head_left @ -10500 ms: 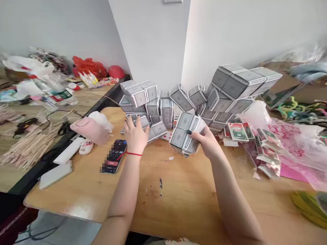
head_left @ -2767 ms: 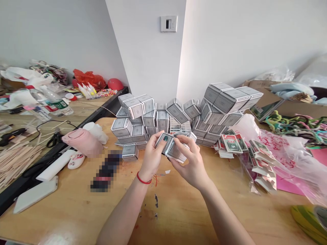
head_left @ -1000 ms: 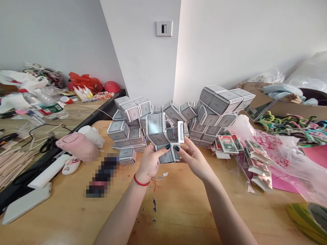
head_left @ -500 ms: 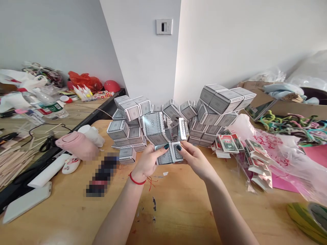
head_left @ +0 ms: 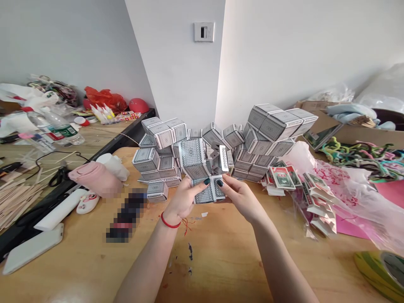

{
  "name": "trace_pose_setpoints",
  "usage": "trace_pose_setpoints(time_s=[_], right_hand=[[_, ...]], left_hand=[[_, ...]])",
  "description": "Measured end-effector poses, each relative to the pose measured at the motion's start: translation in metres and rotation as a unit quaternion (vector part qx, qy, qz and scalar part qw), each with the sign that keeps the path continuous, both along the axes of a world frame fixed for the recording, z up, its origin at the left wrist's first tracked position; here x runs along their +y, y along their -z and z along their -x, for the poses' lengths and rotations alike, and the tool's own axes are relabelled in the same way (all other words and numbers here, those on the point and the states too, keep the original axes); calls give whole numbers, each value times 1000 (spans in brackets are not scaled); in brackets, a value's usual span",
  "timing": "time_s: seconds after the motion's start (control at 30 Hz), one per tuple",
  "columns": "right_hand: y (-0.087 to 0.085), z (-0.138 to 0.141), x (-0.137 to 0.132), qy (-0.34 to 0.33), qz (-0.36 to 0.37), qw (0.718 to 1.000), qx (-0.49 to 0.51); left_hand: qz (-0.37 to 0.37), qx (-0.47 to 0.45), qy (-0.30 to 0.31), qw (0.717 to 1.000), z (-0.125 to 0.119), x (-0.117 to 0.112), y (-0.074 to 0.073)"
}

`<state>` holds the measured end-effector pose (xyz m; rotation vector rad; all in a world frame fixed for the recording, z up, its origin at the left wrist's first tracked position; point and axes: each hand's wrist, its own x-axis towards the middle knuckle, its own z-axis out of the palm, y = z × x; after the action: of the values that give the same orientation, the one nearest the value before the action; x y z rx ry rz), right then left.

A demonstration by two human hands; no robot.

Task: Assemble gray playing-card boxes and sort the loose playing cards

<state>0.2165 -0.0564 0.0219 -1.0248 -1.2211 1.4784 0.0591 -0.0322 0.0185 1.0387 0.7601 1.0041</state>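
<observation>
My left hand (head_left: 182, 197) grips the left part of some folded playing cards (head_left: 204, 197) with grey patterned backs, its thumb pressed on top. From the other side my right hand (head_left: 240, 194) holds the same cards, thumb flat near a white seam. One patterned panel (head_left: 192, 152) stands up from the held piece on the left. On the right a narrow white-edged flap (head_left: 224, 158) sticks up. Most fingers of both hands are hidden beneath the cards. Just behind, patterned card boxes are stacked on the left (head_left: 145, 160) and right (head_left: 271, 122).
Packs of cards (head_left: 282, 177) and opened card cases (head_left: 320, 202) lie at right beside a plastic bag (head_left: 347, 185). A tape roll (head_left: 369, 269) is front right. On the left are a pink case (head_left: 94, 179), a white phone (head_left: 33, 249) and wooden sticks (head_left: 19, 202).
The standing panel on the left has tilted slightly and lost its glare. The flap on the right has shifted a little left. Both hands keep nearly the same grip.
</observation>
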Motion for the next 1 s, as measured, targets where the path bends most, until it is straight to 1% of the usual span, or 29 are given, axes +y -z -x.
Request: trace_pose_setpoints(time_s=[0.13, 0.4, 0.47, 0.57, 0.67, 0.83, 1.0], right_hand=[[0, 2, 0, -1, 14, 1000, 18], [-2, 2, -2, 10, 31, 999, 24], [-2, 3, -2, 13, 32, 999, 25], [-1, 4, -2, 15, 33, 999, 32], [0, 5, -1, 19, 34, 999, 32], [2, 5, -1, 29, 34, 999, 27], [3, 6, 0, 24, 38, 999, 29]], left_hand=[[-22, -1, -15, 1000, -1, -1, -2], [-64, 15, -13, 998, -1, -3, -5], [-81, 26, -30, 996, -2, -3, -4], [-105, 45, -70, 991, -4, -2, -2], [-122, 47, -99, 987, -6, 0, 1], [-123, 41, -105, 986, -8, 0, 1], [-113, 14, -114, 987, -9, -1, -1]])
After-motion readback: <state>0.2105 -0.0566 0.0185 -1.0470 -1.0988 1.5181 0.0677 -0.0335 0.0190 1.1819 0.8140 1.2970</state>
